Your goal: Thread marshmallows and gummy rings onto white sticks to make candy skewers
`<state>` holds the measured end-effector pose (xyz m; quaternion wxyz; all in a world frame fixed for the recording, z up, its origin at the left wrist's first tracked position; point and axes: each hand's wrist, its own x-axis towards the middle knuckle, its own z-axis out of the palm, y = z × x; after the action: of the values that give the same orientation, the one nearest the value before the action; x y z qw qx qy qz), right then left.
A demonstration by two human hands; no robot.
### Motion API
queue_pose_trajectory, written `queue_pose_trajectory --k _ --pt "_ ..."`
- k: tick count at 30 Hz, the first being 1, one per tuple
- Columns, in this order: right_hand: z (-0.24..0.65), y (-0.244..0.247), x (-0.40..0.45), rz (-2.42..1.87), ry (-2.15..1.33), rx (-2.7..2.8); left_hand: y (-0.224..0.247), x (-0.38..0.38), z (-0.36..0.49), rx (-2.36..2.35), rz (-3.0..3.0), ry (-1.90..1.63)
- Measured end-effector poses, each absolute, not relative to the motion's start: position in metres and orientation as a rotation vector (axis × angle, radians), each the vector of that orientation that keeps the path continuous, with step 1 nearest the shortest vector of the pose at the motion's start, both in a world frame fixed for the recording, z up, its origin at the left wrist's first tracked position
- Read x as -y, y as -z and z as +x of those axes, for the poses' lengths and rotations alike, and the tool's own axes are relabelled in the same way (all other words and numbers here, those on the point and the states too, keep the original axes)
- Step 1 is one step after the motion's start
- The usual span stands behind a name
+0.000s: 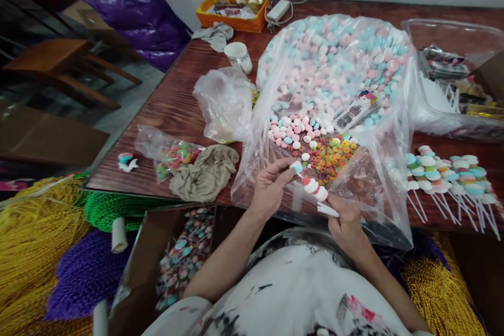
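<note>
Between finger and thumb, my left hand [270, 185] pinches a light blue marshmallow [296, 167] at the tip of a white stick. Several pink and white marshmallows [314, 188] are threaded lower on that stick. My right hand [346, 219] is closed around the stick's lower end, along with several bare white sticks [327, 210]. Just beyond my hands, loose marshmallows [295, 130] and coloured ring-shaped pieces [334, 156] lie in the mouth of a large clear plastic bag [374, 184]. Behind them the bag is full of pink, white and blue marshmallows.
Finished-looking marshmallow skewers [431, 173] lie at the right, near a clear plastic bin [452, 23]. On the left are a crumpled cloth [207, 173], a small candy bag [177, 157] and a cup [238, 58]. An orange tray [232, 21] stands behind. A cardboard box [136, 262] sits below the table.
</note>
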<state>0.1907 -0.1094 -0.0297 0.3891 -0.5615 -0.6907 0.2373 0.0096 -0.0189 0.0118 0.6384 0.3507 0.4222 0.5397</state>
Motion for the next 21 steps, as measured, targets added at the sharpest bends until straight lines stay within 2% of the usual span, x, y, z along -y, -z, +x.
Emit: queue_pose_trajectory --k 6,11,15,21 --pt "0.188 0.025 0.109 -1.488 -0.587 1.8 0.002 0.022 0.006 -0.977 0.978 -1.29" --pt "0.186 0.021 0.106 -1.517 -0.661 1.824 0.009 0.021 -0.002 -1.128 1.608 -1.45" --pt "0.184 0.022 0.107 -1.476 -0.738 1.77 0.011 0.023 -0.006 -1.123 2.032 -1.441" --pt "0.176 0.024 0.107 -1.389 -0.81 1.694 0.018 0.025 -0.005 -1.151 2.049 -1.487"
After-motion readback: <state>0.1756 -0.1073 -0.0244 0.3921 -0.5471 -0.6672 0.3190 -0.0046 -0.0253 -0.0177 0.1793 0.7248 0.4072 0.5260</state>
